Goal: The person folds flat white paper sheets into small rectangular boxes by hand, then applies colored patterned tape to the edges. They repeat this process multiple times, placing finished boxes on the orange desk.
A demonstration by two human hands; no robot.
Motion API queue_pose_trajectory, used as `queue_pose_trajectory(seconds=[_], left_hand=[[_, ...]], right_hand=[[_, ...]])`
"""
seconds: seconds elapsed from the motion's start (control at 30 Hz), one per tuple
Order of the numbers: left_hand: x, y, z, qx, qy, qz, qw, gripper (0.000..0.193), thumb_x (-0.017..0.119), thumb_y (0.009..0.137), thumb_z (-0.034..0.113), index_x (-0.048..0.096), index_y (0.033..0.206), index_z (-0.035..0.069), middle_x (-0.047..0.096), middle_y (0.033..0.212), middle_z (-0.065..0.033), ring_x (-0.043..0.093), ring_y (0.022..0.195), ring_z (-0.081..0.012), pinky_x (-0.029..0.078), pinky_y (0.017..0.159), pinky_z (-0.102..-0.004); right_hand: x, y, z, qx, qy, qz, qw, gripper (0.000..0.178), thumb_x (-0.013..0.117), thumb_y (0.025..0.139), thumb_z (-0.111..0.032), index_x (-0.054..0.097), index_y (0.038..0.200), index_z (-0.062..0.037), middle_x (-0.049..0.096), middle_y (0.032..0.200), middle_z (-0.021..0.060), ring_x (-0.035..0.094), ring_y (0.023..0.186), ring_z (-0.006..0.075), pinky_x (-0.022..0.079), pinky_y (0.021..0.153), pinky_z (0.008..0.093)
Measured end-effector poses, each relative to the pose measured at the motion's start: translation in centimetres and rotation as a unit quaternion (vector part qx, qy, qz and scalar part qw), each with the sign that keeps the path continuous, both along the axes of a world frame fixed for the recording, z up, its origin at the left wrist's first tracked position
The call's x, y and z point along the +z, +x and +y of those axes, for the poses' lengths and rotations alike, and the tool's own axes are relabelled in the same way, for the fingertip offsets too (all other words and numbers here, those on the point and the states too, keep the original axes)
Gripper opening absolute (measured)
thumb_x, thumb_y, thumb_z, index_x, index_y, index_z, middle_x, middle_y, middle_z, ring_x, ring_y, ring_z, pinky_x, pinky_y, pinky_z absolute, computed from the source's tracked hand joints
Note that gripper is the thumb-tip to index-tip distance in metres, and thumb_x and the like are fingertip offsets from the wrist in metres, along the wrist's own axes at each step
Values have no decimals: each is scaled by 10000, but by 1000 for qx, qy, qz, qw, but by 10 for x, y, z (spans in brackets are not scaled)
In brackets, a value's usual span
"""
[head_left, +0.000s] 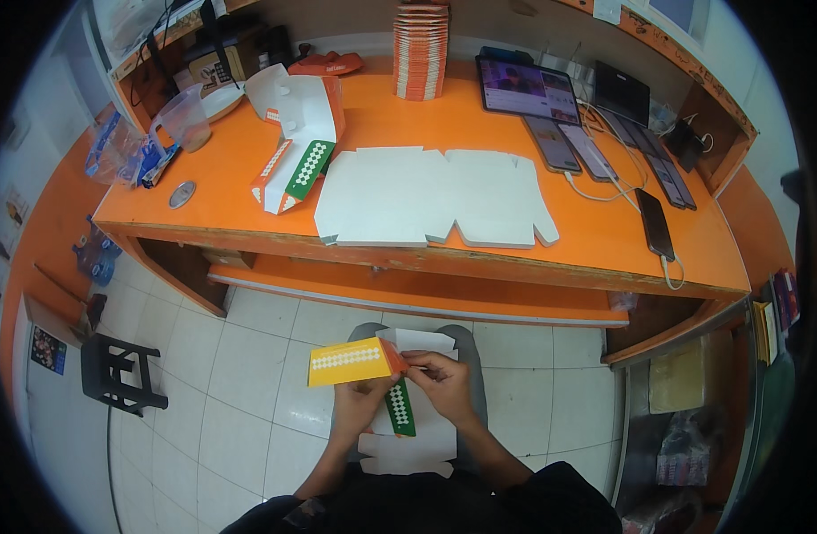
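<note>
Over my lap I hold a partly folded cardboard box (pixel 346 362) with a yellow patterned panel, an orange end, a green patterned strip and white inner flaps. My left hand (pixel 360 399) grips it from below, under the yellow panel. The fingers of my right hand (pixel 441 383) pinch the orange end at its right corner. On the orange counter (pixel 480 107) in front lies a stack of flat white box blanks (pixel 382 196). Another partly folded box (pixel 293 151), its lid raised, sits to their left.
A tall stack of folded orange-and-white cartons (pixel 421 53) stands at the back. A tablet (pixel 529 87), several phones and charging cables occupy the right side. A clear plastic jug (pixel 184 117) and a round metal lid (pixel 182 194) are at the left. A black stool (pixel 124 372) stands on the floor.
</note>
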State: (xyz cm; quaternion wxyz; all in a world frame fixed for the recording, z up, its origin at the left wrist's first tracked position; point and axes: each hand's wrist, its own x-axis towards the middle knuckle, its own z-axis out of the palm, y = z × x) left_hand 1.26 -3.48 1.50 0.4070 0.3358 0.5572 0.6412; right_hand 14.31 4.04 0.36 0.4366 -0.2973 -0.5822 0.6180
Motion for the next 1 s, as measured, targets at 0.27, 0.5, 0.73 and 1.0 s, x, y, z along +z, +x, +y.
queue_pose_trajectory(seconds=[0.27, 0.5, 0.73, 1.0], left_hand=[[2, 6, -1, 2, 28, 25, 999, 218, 692, 800, -36, 637, 1010, -53, 695, 944, -115, 676, 867, -158, 529, 778, -264], [7, -4, -3, -16, 14, 262, 965, 152, 719, 766, -34, 693, 915, -41, 701, 829, -103, 675, 799, -142, 531, 724, -235], [13, -10, -8, -5, -4, 245, 970, 172, 732, 755, -7, 692, 922, -24, 705, 827, -106, 675, 750, -146, 521, 683, -248], [6, -10, -4, -21, 47, -50, 997, 305, 650, 842, -28, 535, 1123, -54, 643, 1013, -130, 642, 924, -170, 535, 794, -261]], right_hand=[[-1, 4, 3, 10, 7, -6, 1000, 142, 638, 844, 47, 652, 984, 73, 644, 1021, 132, 640, 910, 170, 540, 788, 261], [4, 8, 5, 34, 11, 1, 999, 145, 688, 819, -7, 683, 957, 38, 648, 992, 123, 642, 914, 173, 543, 815, 277], [6, 8, 2, 95, 16, -15, 995, 197, 668, 848, -39, 682, 1038, 12, 651, 1092, 155, 622, 1022, 200, 505, 899, 287], [7, 1, -15, 112, 115, -26, 987, 340, 614, 888, -27, 584, 1226, -9, 523, 1327, 168, 554, 1162, 217, 448, 976, 292]])
